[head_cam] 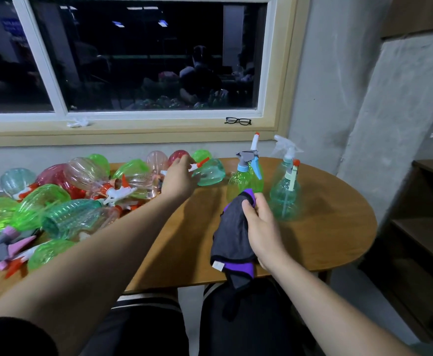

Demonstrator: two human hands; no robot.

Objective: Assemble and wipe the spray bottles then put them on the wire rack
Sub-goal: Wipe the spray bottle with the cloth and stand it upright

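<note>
Cloth [232,235] in R hand [263,228], L hand [178,177] extended

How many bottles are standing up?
4: two green bottles behind the cloth, two teal bottles right of them. Back ones are partly hidden.

Dark window [143,55], grey concrete wall [338,73], wooden shelf [426,227] at right.

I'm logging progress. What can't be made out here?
1. Head view: whether the left hand grips or only touches the white-and-orange spray head; the hand's back hides its fingertips.
2. Head view: the bottle pile runs off the left edge, so no count.
3. Head view: the green bottle's base, behind the cloth in the right hand.
4. The wire rack: out of frame.
</note>
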